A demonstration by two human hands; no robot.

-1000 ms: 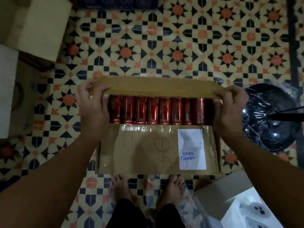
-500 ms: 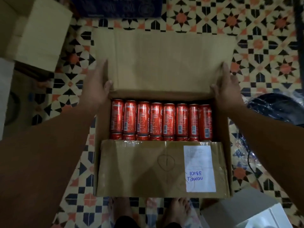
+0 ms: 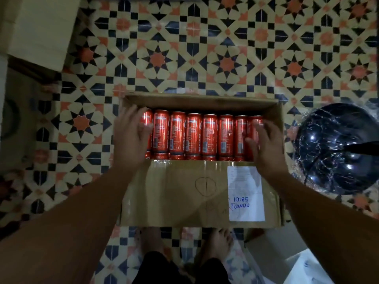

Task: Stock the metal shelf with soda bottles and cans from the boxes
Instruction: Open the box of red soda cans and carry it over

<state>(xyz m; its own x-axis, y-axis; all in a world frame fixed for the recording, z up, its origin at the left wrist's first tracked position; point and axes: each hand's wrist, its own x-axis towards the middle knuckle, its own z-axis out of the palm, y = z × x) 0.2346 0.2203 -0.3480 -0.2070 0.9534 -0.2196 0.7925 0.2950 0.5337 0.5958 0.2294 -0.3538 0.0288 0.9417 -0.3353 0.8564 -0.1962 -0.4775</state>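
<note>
A row of red soda cans lies on its side, packed tight across the far half of an open cardboard box on a patterned tile floor. A second layer of can tops peeks out just below the row. The near flap of the box lies closed over its near half and carries a white label with blue handwriting at its right end.

The left hand reaches over the left end of the row, fingers spread and relaxed, covering the first can. The right hand lies over the right end, fingers straight on the last cans. Neither hand grips anything.

Bare feet stand just at the box's near edge. A dark round object wrapped in shiny plastic sits to the right of the box. A pale carton sits at the far left.
</note>
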